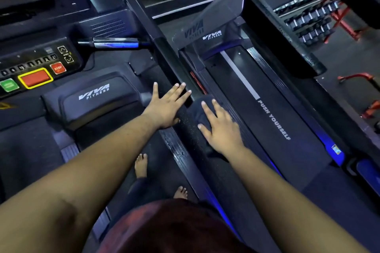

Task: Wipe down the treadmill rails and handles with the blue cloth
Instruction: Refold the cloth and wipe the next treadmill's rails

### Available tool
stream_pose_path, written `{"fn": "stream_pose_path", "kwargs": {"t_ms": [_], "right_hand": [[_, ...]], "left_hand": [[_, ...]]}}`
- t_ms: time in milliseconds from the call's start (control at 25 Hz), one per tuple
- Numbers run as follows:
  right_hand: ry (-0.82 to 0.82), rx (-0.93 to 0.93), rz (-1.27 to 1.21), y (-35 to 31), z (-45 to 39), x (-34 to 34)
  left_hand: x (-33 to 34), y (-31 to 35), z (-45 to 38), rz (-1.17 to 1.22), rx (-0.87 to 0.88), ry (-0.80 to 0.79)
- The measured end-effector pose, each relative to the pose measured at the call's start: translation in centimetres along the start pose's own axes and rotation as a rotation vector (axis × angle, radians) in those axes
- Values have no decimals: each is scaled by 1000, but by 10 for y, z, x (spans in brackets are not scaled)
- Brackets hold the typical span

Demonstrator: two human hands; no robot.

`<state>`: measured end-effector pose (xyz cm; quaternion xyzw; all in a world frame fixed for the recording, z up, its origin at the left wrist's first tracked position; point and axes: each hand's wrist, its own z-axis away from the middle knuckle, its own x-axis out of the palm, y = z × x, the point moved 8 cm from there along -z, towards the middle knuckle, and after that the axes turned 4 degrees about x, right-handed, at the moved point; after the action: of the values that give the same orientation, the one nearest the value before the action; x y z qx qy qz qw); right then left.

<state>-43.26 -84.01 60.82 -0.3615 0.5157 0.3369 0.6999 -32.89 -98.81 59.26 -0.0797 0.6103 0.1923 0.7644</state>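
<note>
A black padded treadmill side rail [186,127] runs diagonally from the upper left down to the lower right of the head view. My left hand [166,104] lies flat on the rail's left side, fingers straight and spread. My right hand [219,125] presses a dark blue cloth [197,112] onto the top of the rail with straight fingers. Most of the cloth is bunched under and ahead of that hand. A chrome handle bar [115,43] juts out by the console at the upper left.
The console [35,72] with red, green and STOP buttons sits at left. A neighbouring treadmill belt [267,121] marked PUSH YOURSELF lies to the right. A dumbbell rack [312,20] stands at upper right. My bare feet [141,165] stand on the belt below.
</note>
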Motion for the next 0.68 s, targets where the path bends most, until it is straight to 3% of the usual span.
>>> {"fn": "stream_pose_path", "kwargs": {"t_ms": [120, 360, 560, 680], "right_hand": [[13, -16, 14, 20, 34, 5], [-10, 15, 10, -29, -49, -6], [8, -32, 282, -14, 16, 6], [-38, -98, 300, -29, -18, 4]], "left_hand": [[-1, -3, -3, 22, 10, 20], [-7, -16, -8, 111, 53, 29], [-11, -41, -12, 102, 70, 45], [-8, -66, -19, 83, 6, 28]]}}
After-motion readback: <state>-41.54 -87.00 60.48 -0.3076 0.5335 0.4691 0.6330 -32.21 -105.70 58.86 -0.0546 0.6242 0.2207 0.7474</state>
